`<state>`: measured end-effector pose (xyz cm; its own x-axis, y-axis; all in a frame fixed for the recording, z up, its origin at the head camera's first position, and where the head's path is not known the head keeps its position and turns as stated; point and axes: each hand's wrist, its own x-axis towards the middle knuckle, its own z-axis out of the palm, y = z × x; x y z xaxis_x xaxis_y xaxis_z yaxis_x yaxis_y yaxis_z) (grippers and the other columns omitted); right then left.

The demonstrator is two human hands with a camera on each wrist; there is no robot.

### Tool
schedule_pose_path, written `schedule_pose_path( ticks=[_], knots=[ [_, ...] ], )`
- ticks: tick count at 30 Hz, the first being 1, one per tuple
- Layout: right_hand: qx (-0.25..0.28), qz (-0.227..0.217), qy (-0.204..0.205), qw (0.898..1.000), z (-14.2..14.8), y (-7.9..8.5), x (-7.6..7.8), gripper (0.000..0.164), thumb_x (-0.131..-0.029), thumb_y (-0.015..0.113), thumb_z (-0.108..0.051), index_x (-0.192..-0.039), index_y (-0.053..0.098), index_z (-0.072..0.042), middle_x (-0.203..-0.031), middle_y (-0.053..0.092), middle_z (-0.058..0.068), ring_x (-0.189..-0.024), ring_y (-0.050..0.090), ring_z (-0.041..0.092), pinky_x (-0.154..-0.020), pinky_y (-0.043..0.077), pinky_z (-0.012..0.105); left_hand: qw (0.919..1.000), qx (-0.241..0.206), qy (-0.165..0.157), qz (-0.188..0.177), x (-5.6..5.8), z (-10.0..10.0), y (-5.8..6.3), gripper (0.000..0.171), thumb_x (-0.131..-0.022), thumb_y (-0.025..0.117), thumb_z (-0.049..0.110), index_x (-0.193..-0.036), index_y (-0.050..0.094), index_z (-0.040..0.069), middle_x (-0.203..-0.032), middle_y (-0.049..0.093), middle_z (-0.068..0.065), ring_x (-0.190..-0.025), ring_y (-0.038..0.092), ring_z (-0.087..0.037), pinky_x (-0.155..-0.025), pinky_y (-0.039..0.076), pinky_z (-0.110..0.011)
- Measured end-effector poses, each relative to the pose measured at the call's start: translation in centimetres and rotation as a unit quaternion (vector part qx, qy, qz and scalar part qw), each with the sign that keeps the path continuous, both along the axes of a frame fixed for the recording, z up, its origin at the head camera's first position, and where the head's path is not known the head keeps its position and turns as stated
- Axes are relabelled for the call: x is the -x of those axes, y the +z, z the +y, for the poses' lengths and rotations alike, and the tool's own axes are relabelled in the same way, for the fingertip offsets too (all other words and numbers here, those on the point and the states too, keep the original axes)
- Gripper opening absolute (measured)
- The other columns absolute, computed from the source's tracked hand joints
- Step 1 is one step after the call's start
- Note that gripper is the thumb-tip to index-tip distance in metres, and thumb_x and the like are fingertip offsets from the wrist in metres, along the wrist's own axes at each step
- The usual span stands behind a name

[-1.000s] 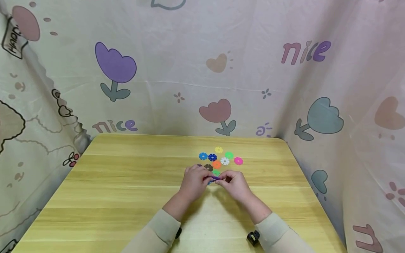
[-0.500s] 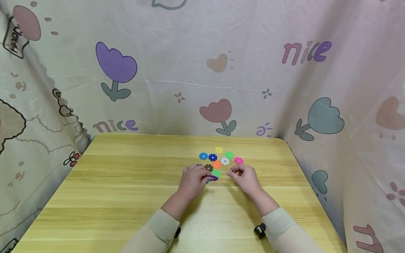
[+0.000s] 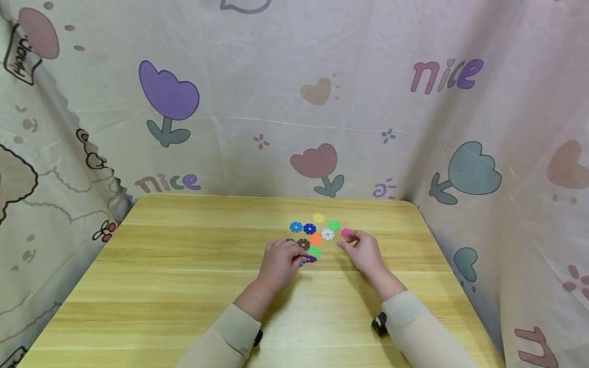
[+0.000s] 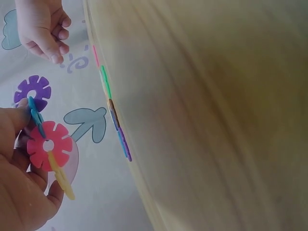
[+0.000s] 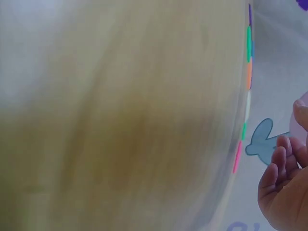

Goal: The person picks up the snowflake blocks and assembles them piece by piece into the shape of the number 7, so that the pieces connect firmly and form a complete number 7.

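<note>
My left hand (image 3: 279, 265) pinches a small chain of notched plastic discs just above the table. In the left wrist view the chain runs from a purple disc (image 4: 41, 91) through a blue disc (image 4: 36, 117) and a pinkish-red disc (image 4: 60, 144) to a yellow disc (image 4: 61, 177). They are slotted into one another edge to edge. Over to the right, my right hand (image 3: 366, 254) holds nothing, thumb and index finger apart. Its fingertips are by a pink disc (image 3: 345, 232) and hide part of it; whether they touch cannot be told.
Loose flat discs lie around the hands: a white disc (image 3: 327, 234), an orange disc (image 3: 315, 239), a brown disc (image 3: 302, 244), a light green disc (image 3: 334, 225) and several others. The wooden table (image 3: 193, 286) ends at a printed curtain (image 3: 248, 92).
My right hand has let go of the purple disc and moved right and away from me to the pink disc. The left hand stays nearly in place, still holding the chain.
</note>
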<state>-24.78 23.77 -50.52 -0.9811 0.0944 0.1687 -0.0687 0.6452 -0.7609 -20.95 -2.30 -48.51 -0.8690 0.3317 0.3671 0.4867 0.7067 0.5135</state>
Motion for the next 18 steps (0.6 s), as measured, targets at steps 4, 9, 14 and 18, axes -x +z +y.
schedule_pose_path(
  ticks=[4, 9, 14, 18],
  knots=[
    [-0.017, -0.012, -0.011, 1.000, 0.5, -0.1, 0.8, 0.041, -0.094, 0.083, -0.018, -0.124, 0.070, 0.007, -0.103, 0.071, 0.013, -0.080, 0.060, 0.021, -0.067, 0.049, 0.029, 1.0000, 0.005, 0.001, 0.003, 0.1, -0.1, -0.1, 0.003, -0.096, 0.080, 0.020, -0.098, 0.082, 0.020, -0.103, 0.075, 0.007, -0.102, 0.063, -0.019, -0.098, 0.043, -0.051],
    [-0.035, -0.030, -0.019, 0.999, 1.0, -0.2, 1.6, 0.048, -0.095, 0.082, -0.023, -0.129, 0.067, 0.008, -0.110, 0.071, 0.017, -0.088, 0.065, 0.025, -0.073, 0.053, 0.034, 0.9999, 0.009, 0.003, 0.005, 0.2, -0.1, -0.4, 0.004, -0.097, 0.079, 0.021, -0.099, 0.083, 0.021, -0.103, 0.075, 0.008, -0.101, 0.062, -0.018, -0.096, 0.043, -0.049],
    [-0.051, -0.051, -0.030, 0.997, 1.3, -0.5, 2.4, 0.054, -0.096, 0.081, -0.025, -0.135, 0.063, 0.009, -0.117, 0.069, 0.021, -0.101, 0.066, 0.033, -0.084, 0.057, 0.044, 0.9999, 0.008, 0.001, 0.009, 0.3, -0.1, -0.5, 0.005, -0.097, 0.079, 0.022, -0.099, 0.083, 0.021, -0.103, 0.076, 0.008, -0.100, 0.062, -0.019, -0.095, 0.043, -0.048],
    [-0.075, -0.070, -0.029, 0.994, 1.4, -0.9, 3.1, 0.056, -0.098, 0.078, -0.026, -0.138, 0.061, 0.010, -0.124, 0.068, 0.024, -0.111, 0.064, 0.038, -0.097, 0.054, 0.052, 0.9999, 0.010, 0.002, 0.008, 0.4, -0.2, -0.6, 0.004, -0.097, 0.079, 0.022, -0.099, 0.083, 0.021, -0.103, 0.075, 0.008, -0.101, 0.062, -0.019, -0.095, 0.043, -0.049]
  ],
)
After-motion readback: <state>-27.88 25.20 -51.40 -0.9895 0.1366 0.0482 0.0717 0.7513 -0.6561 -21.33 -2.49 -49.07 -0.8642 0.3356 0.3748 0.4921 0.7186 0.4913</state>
